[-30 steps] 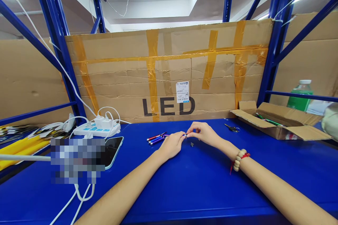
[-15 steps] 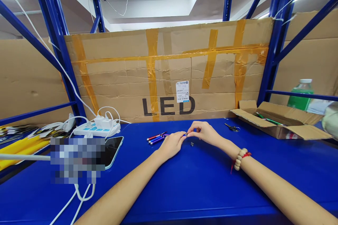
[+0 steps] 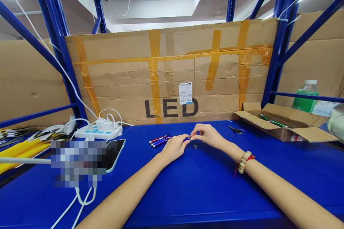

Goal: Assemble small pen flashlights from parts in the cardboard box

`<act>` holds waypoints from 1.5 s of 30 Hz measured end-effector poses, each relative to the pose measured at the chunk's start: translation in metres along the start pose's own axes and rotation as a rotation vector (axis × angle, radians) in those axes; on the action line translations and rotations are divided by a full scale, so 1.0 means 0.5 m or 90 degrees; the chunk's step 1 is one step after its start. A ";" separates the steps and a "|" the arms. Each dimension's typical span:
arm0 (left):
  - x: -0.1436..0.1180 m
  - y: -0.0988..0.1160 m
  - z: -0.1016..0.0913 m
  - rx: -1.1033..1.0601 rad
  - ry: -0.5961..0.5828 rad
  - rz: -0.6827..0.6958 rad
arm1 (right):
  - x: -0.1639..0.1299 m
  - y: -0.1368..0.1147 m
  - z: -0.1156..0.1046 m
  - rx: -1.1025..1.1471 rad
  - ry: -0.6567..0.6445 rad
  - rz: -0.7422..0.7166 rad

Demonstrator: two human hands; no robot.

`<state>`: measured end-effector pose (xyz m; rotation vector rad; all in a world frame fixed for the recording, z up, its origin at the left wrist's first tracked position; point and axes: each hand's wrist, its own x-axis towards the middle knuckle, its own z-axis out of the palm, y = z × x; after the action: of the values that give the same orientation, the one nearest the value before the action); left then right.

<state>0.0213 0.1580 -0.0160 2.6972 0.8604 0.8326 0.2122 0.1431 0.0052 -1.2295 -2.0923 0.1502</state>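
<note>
My left hand [image 3: 175, 147] is closed around a slim blue metal tube [image 3: 187, 138], whose end pokes out by the fingertips. Against that end, the thumb and fingers of my right hand [image 3: 206, 134] are pinched together; what sits between them is too small to make out. On the table just below my right fingertips lies a small metal piece [image 3: 195, 146]. Beyond my left hand, slim blue tubes [image 3: 158, 143] and a red tube [image 3: 158, 139] with silvery ends lie side by side, partly hidden by the hand.
Left on the blue table [image 3: 204, 193] are a phone [image 3: 116, 154], a white power strip [image 3: 88, 132] and cables. At back right sit keys [image 3: 236, 129] and an open cardboard box [image 3: 282, 132] holding green pens. A cardboard wall [image 3: 129, 89] closes the back.
Both hands stay in place at the tube's end. My right fingers have shifted only very slightly; nothing else has visibly moved.
</note>
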 end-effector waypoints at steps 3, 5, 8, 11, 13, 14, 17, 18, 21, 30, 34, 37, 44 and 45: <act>0.000 0.001 -0.001 0.000 0.000 -0.002 | 0.001 -0.002 -0.001 -0.002 0.003 0.001; -0.001 0.002 -0.001 0.001 -0.001 -0.006 | 0.000 -0.002 -0.001 -0.002 0.002 -0.002; 0.000 0.002 0.000 -0.002 0.002 -0.006 | 0.000 -0.003 -0.002 -0.005 -0.003 -0.004; 0.000 0.002 0.001 -0.004 0.007 -0.005 | 0.000 -0.004 -0.002 -0.010 -0.006 -0.007; 0.000 0.001 0.001 -0.004 0.007 -0.006 | 0.000 -0.003 -0.001 -0.014 -0.007 -0.008; 0.000 0.000 0.002 -0.003 0.007 -0.006 | 0.001 -0.002 -0.001 -0.016 -0.008 -0.009; 0.000 -0.001 0.002 0.000 0.005 -0.006 | 0.001 0.000 -0.001 -0.017 -0.010 -0.011; 0.000 -0.001 0.002 0.001 0.006 -0.005 | 0.001 0.001 -0.001 -0.017 -0.010 -0.011; 0.000 0.000 0.001 0.005 0.010 -0.003 | 0.001 0.000 -0.001 -0.015 -0.009 -0.008; -0.001 0.005 0.000 0.020 0.008 -0.003 | 0.000 -0.004 -0.001 -0.007 -0.010 -0.005; -0.001 0.007 -0.002 0.026 0.007 -0.005 | 0.000 0.002 0.000 -0.012 -0.013 -0.014; -0.001 0.009 -0.004 0.030 0.000 -0.008 | 0.000 0.004 0.001 -0.019 -0.015 -0.012; -0.001 0.009 -0.003 0.029 0.001 -0.004 | -0.001 -0.001 -0.001 -0.024 -0.021 -0.001; 0.000 0.009 -0.003 0.029 0.002 -0.005 | -0.001 -0.001 -0.001 -0.025 -0.021 -0.003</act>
<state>0.0225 0.1542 -0.0132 2.7312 0.9003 0.8252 0.2122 0.1425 0.0055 -1.2529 -2.1355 0.1294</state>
